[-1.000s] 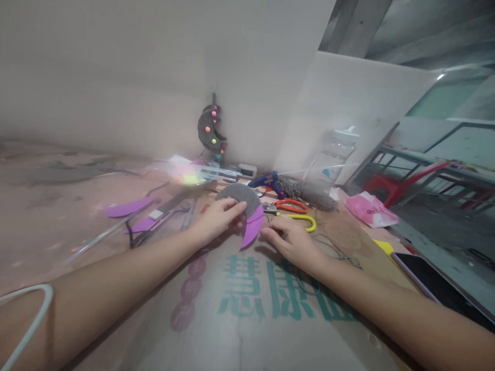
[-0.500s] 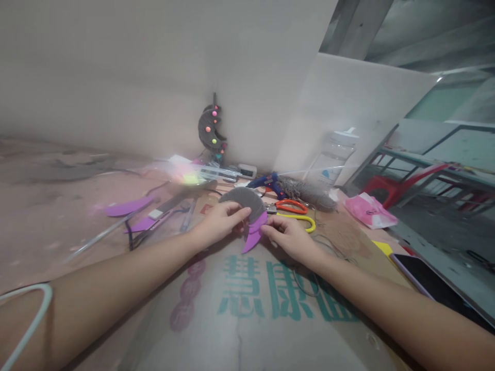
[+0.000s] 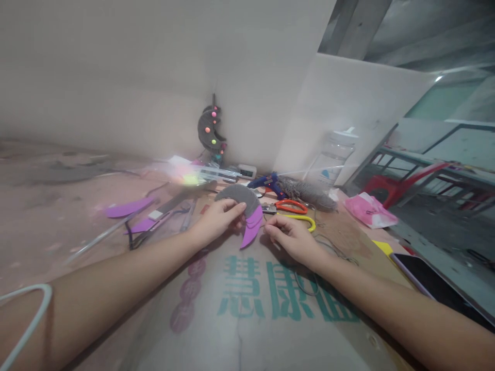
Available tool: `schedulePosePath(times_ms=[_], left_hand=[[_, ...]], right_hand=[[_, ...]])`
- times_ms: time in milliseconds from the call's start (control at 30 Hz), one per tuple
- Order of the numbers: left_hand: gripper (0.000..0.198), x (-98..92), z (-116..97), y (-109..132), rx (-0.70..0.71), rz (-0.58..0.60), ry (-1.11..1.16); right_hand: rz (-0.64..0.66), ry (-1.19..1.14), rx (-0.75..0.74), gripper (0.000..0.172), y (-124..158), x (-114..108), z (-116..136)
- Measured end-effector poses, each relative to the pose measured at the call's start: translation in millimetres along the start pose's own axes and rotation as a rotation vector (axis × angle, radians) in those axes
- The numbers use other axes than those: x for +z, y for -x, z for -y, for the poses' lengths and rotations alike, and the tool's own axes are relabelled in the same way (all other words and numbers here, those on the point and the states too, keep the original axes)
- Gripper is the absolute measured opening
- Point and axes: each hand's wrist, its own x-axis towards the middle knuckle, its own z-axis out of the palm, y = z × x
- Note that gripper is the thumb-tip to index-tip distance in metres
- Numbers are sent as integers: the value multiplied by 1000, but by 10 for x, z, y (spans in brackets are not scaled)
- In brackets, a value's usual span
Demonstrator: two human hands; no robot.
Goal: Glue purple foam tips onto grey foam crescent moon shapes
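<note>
A purple crescent (image 3: 252, 228), its upper part wound with grey yarn (image 3: 240, 192), is held just above the cardboard. My left hand (image 3: 218, 219) is closed on its inner side, with the thumb on top and the other fingers partly hidden. To the right of the purple tip, my right hand (image 3: 288, 234) is pinched, apart from the crescent. A thin strand of yarn seems to reach its fingertips, and loose loops of it lie by the right wrist. Scissors (image 3: 296, 207) with orange and yellow handles lie just behind the right hand.
Behind lie a blue glue gun (image 3: 270, 183) and a grey yarn skein (image 3: 309, 193). A water bottle (image 3: 336, 154) stands at the wall, near a finished-looking dotted crescent (image 3: 209, 129). Purple pieces (image 3: 129, 207) lie left; a pink packet (image 3: 370, 210) and phone (image 3: 436, 286) right. Printed cardboard (image 3: 247, 335) lies beneath.
My right hand has moved slightly away from the purple part, opening a small gap. The crescent and my left hand have shifted a little left and up, showing more of the crescent.
</note>
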Motion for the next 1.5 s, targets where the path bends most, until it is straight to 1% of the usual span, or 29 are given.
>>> schedulePosePath(times_ms=[67,133,167,200,267,333,400,467,533,600,667,767,833,900,967,1033,1100,1133,1200,1267,1300,1400,1500], left_hand=[[37,-4,-1,-8,-7,-16,14],[39,-10,1,-15,3,-29,-17],[39,-12,4,-17,10,-36,-43],[40,-14,9,-19,14,-42,-69],[40,-15,23,-23,22,-52,-97],[40,-16,36,-28,32,-55,-94],[39,-19,37,-32,35,-54,-80],[39,-28,19,-31,40,-63,-105],[39,-42,-12,-25,76,-86,-190],[41,-55,-37,-18,124,-99,-271],[42,-63,-43,-16,137,-92,-285],[40,-60,-21,-21,112,-72,-246],[40,-52,-8,-20,121,-36,-266],[40,-41,-7,-10,158,18,-313],[39,-30,-12,4,192,64,-356],[40,-20,-13,13,209,88,-365],[39,-7,-6,12,192,89,-320],[37,0,-1,9,168,79,-250],[30,14,9,-1,85,52,-31],[27,24,10,-11,-8,15,183],[25,26,6,-15,-42,0,247],[20,19,-3,-24,-77,-19,297],[23,0,10,-33,-56,4,274]], right_hand=[[-33,150,-246,19,48,-29,30],[-58,284,-507,12,107,-64,80],[-56,322,-611,9,139,-80,111],[-44,339,-692,8,169,-94,144],[9,328,-800,13,222,-114,212],[66,294,-819,15,256,-128,267],[82,263,-738,15,267,-142,297],[48,232,-589,18,252,-157,293],[-43,199,-439,25,212,-166,253],[-154,165,-318,29,156,-159,185],[-217,122,-228,26,96,-134,107],[-216,14,-71,14,11,-81,18],[-177,-67,17,19,-34,-49,-4],[-117,-136,49,24,-63,-19,0],[-51,-168,45,21,-75,13,14],[9,-189,63,18,-74,44,16],[30,-280,114,22,-70,63,-12],[7,-359,144,25,-70,64,-38],[-91,-514,188,29,-77,46,-106],[-183,-601,208,31,-92,12,-176],[-206,-618,211,32,-99,-4,-204],[-222,-632,214,34,-112,-33,-240],[-217,-640,225,35,-106,-29,-217]])
